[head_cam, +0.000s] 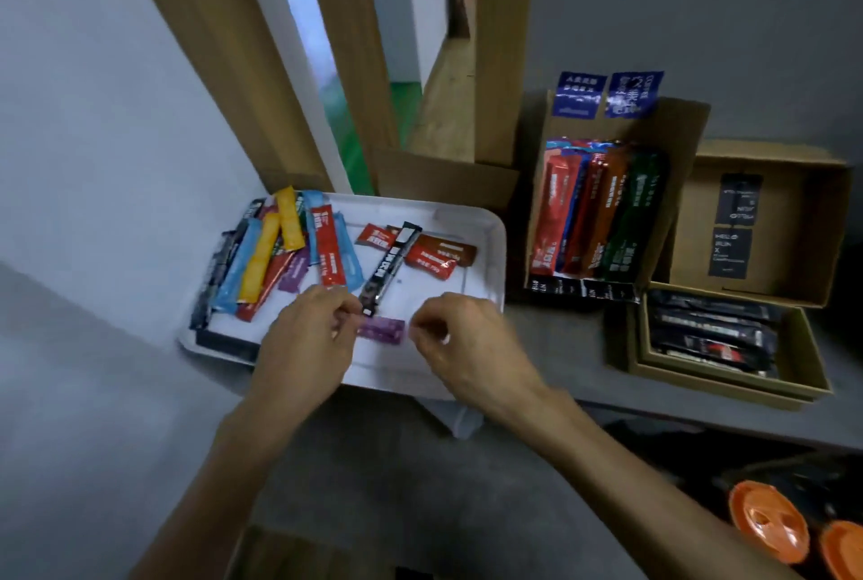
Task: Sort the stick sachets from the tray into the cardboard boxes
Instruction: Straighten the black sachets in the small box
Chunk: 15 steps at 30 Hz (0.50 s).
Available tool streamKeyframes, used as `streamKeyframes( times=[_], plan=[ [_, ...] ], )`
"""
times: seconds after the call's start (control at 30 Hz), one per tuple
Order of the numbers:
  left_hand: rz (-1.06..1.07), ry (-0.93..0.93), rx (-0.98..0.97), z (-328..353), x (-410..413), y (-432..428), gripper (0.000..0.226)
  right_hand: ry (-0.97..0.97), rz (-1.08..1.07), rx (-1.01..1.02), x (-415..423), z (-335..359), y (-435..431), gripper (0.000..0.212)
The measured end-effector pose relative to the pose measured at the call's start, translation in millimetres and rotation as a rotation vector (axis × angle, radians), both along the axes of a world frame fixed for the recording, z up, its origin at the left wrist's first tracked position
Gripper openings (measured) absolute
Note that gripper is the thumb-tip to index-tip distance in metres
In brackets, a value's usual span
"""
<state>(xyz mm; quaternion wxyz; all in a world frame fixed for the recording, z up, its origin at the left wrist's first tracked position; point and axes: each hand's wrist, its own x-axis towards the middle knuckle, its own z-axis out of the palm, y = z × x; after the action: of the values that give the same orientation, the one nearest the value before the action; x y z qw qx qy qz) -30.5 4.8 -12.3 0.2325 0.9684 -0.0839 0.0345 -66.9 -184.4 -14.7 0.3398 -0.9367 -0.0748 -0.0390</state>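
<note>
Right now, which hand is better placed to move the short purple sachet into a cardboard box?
Likely right hand: it is beside the purple sachet, and the brown cardboard boxes stand right of the white tray; left hand is farther from them.

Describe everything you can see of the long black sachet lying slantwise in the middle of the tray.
The black sachet is a long, narrow stick in glossy, foil-like wrap, black with pale print too blurred to read and a white patch at its far end. It lies flat and slantwise on the white tray, its far end among red sachets. Its near end meets the left hand fingertips; whether they grip it is unclear.
</note>
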Motion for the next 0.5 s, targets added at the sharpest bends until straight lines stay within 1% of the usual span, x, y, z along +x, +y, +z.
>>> streamKeyframes(
  times=[0.07,0.13,0.2,0.23,0.37,0.43,0.5],
  plan=[
    [0.027,-0.021,-0.008,-3,9,31,0.012,-0.045,0.029,-0.114,20,-5,41,0.018],
    [0.041,-0.036,-0.032,-4,14,58,0.016,-0.085,0.065,-0.271,33,-16,73,0.017],
    [0.049,-0.027,-0.022,-4,17,83,0.019,-0.058,0.064,-0.405,38,-28,91,0.025],
    [0.056,-0.009,-0.002,-4,18,94,0.019,-0.039,0.053,-0.437,38,-30,94,0.027],
    [0.04,0.092,0.071,1,30,132,0.022,0.008,0.041,-0.465,41,-20,86,0.02],
    [-0.015,0.122,0.111,0,37,146,0.023,0.076,0.034,-0.478,41,-9,78,0.019],
    [-0.105,0.169,0.183,-2,43,154,0.021,0.101,0.013,-0.466,40,-1,77,0.013]
  ],
)
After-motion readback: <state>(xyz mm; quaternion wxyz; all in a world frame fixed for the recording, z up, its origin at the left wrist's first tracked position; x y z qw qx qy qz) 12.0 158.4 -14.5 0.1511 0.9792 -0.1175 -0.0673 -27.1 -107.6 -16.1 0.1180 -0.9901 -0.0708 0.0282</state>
